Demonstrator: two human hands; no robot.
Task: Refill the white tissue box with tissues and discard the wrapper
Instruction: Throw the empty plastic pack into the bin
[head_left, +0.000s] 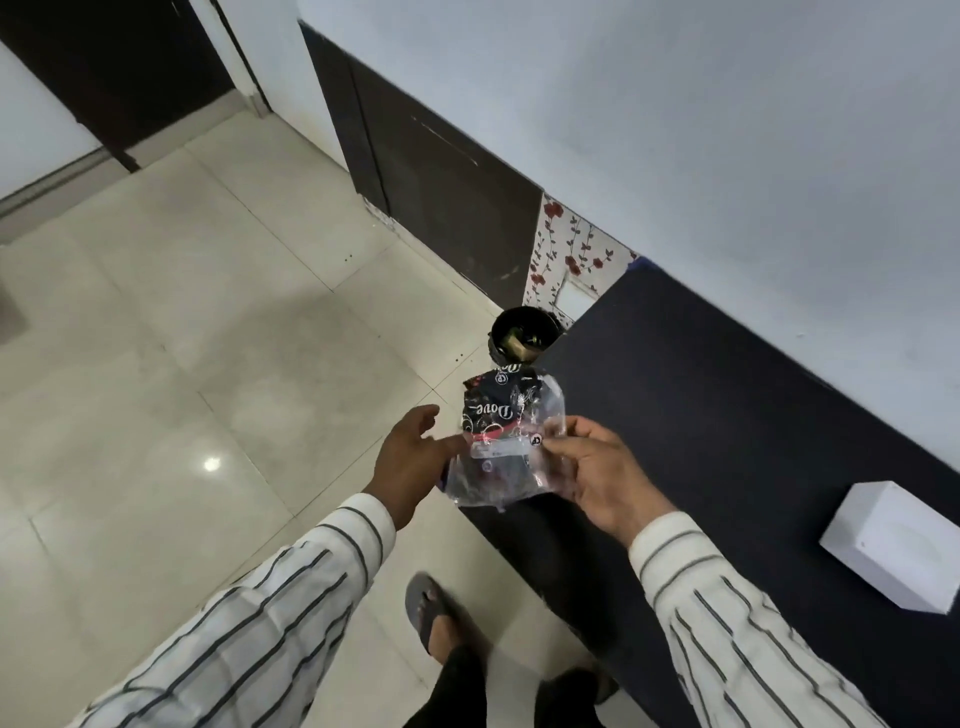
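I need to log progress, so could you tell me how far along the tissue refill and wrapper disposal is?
Refilling looks done, though not confirmed: the white tissue box sits alone on the dark table, its contents unseen. In hand: the right hand pinches the seemingly empty clear wrapper, the left hand open beside it. Left: dropping the wrapper into the black bin on the floor just ahead.

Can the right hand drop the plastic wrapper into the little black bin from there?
Probably yes. The right hand holds the crinkly clear plastic wrapper, and the small round black bin stands open on the floor just beyond, with nothing between them.
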